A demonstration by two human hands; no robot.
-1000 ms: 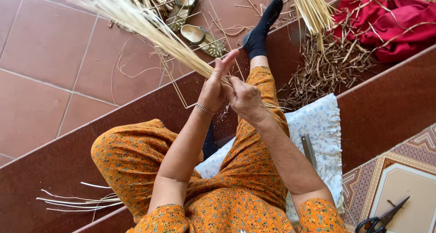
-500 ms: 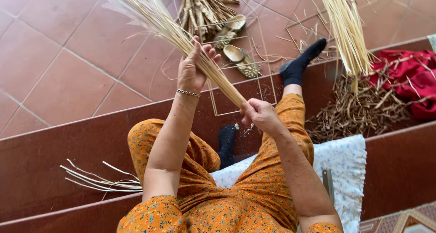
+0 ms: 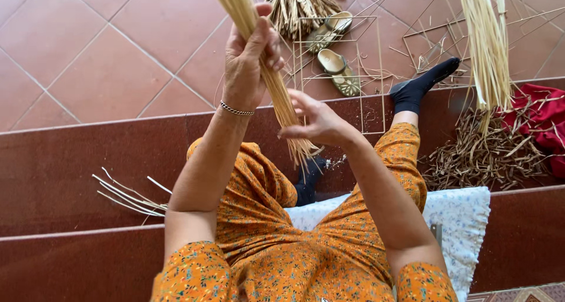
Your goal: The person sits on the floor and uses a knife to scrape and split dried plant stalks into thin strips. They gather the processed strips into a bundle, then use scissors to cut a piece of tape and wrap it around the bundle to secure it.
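One bundle of straw stalks (image 3: 276, 90) is the centre of the work, held nearly upright in front of the person's knees, its upper part running out of the top of the view and its cut ends hanging ragged just above the lap. The left hand (image 3: 250, 61) is closed round the bundle high up, fingers wrapped tight and a thin bracelet (image 3: 235, 109) at the wrist. The right hand (image 3: 315, 122) sits lower, half open, fingertips touching the stalks near their lower ends without clasping them.

Half a second ago the bundle slanted away to the left with the left hand stretched out along it; it now stands much steeper and closer to the body, and the right hand has come in against the lower ends. By my reading, the stalks have been gathered and are being evened or sorted at the base.

Around this: the orange flowered dress (image 3: 276, 243), a white cushion (image 3: 465, 214) on the dark red step (image 3: 70, 167), a few loose stalks (image 3: 126, 196) lying on that step, a pair of slippers (image 3: 332, 49) on the terracotta floor tiles (image 3: 106, 55), thin wire frames (image 3: 338, 72), a heap of dry husks (image 3: 488, 155), a second hanging straw sheaf (image 3: 485, 43) and red cloth (image 3: 547, 119).
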